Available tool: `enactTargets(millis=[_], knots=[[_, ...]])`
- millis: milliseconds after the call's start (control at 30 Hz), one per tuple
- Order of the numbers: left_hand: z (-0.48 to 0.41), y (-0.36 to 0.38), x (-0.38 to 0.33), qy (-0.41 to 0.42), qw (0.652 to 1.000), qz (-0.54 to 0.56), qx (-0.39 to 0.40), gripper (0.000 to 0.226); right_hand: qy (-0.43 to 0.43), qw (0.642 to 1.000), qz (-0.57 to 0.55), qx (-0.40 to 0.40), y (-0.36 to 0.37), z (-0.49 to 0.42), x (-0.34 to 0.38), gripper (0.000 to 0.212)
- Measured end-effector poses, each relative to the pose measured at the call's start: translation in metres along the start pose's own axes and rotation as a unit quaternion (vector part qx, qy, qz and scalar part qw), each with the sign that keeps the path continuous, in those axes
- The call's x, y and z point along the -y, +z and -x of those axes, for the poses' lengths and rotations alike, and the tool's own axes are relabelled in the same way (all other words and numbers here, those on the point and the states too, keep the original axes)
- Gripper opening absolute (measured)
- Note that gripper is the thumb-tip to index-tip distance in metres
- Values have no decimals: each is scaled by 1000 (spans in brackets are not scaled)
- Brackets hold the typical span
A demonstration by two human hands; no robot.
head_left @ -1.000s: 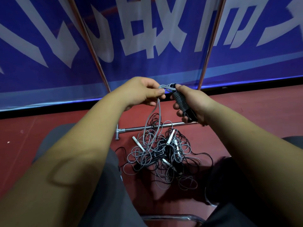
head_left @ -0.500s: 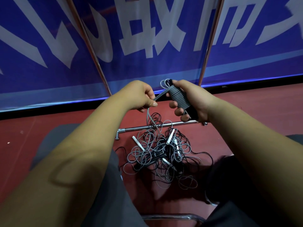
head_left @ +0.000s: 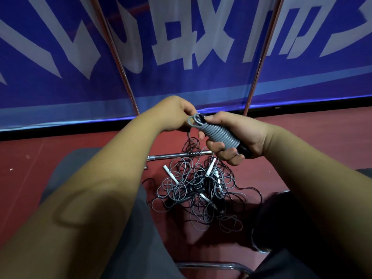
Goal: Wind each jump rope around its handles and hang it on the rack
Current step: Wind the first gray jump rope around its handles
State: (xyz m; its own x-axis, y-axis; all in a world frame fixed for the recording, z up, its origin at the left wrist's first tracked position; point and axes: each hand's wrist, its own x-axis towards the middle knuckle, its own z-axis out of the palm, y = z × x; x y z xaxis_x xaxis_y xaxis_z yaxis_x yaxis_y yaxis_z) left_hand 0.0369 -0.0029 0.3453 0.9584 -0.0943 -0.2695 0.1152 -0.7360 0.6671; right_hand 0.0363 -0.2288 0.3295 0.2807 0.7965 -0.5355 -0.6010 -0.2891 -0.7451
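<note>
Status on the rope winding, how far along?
Done: none visibly hung. In hand: right hand grips the black handles, gray rope coiled round most of their length; left hand pinches its loop at the top. Left: hang this one, then the tangled pile on the floor, several white handles in it.

Blue banner (head_left: 201,85) spans rear wall, oversized white characters (head_left: 193,33) cropped by top edge. Paler blue band (head_left: 302,80) runs along banner's lower part, thin bright bluish line at hem. Black strip (head_left: 60,131) beneath meets dark red floor (head_left: 40,158): matte, faint seam lines, small pale speck (head_left: 11,169) at left. Chrome tube of chair frame (head_left: 211,265) curves along bottom edge. Light dim, shadow heavy at lower right.
</note>
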Motion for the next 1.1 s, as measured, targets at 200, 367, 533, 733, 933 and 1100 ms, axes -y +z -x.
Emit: enactTargets(millis=[200,367,533,733,933,1100], knots=[[10,1,-17,58,997,46,34,12,80,994,53,51,9,1,-5,50],[11,5,-25,79,997,15,15,16,122,983,133,-26,19,1,-6,55],[10,7,-26,103,994,-3,-38,17,73,981,129,-126,4,-13,-13,36],[9,0,-24,108,991,-28,-70,14,11,975,91,-204,-6,-18,-10,29],[6,-1,-13,86,991,-103,-26,26,-36,963,43,-262,-13,-24,-11,15],[4,7,-13,65,995,-81,-7,28,-69,961,6,-266,-12,-24,-5,51]])
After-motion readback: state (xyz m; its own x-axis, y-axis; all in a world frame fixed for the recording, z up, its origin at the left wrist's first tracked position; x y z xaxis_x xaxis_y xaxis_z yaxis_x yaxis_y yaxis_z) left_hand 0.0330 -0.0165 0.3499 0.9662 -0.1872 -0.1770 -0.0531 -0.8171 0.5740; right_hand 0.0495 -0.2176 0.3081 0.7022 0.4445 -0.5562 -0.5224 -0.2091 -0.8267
